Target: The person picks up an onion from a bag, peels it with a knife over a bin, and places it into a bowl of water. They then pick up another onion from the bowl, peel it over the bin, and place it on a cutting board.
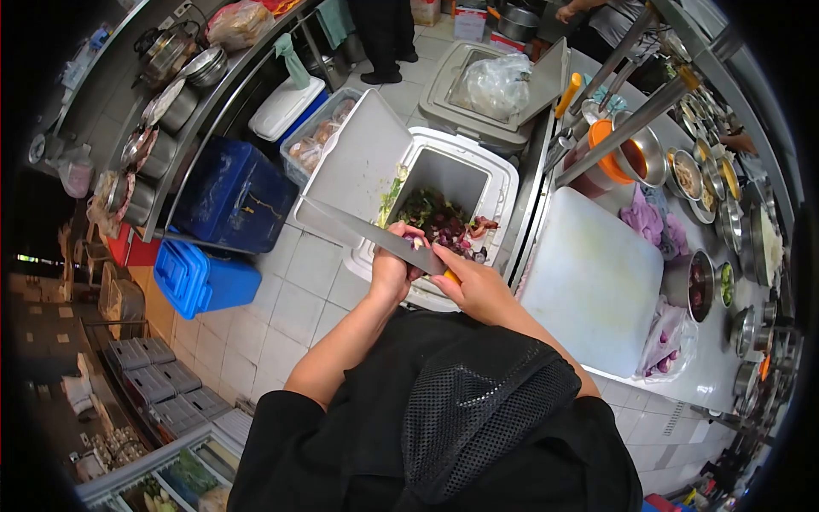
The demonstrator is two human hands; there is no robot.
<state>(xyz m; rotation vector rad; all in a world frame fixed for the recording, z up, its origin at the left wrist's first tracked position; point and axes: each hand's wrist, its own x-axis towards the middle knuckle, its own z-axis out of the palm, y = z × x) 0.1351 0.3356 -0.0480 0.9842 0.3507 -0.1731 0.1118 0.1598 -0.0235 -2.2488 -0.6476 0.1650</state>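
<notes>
My right hand (pixel 473 286) grips a large kitchen knife (pixel 367 234) by its yellow handle. The broad blade points to the upper left, passing over my left hand (pixel 392 269). Fingers of that hand are curled around a small purple shallot (pixel 415 242), partly hidden by the blade. Both hands are above the near side of a white bin (pixel 505 181) whose lid (pixel 363 154) is folded back to the left. Inside lie purple peels and green scraps (pixel 433 213).
At right, a counter holds a white cutting board (pixel 593 282), a steel pot (pixel 689 286), a plastic bag of shallots (pixel 668 346) and an orange-lidded container (pixel 610 149). A second bin (pixel 444 90) stands beyond. Blue tubs (pixel 205 277) sit at left. Another person's legs (pixel 381 38) show behind.
</notes>
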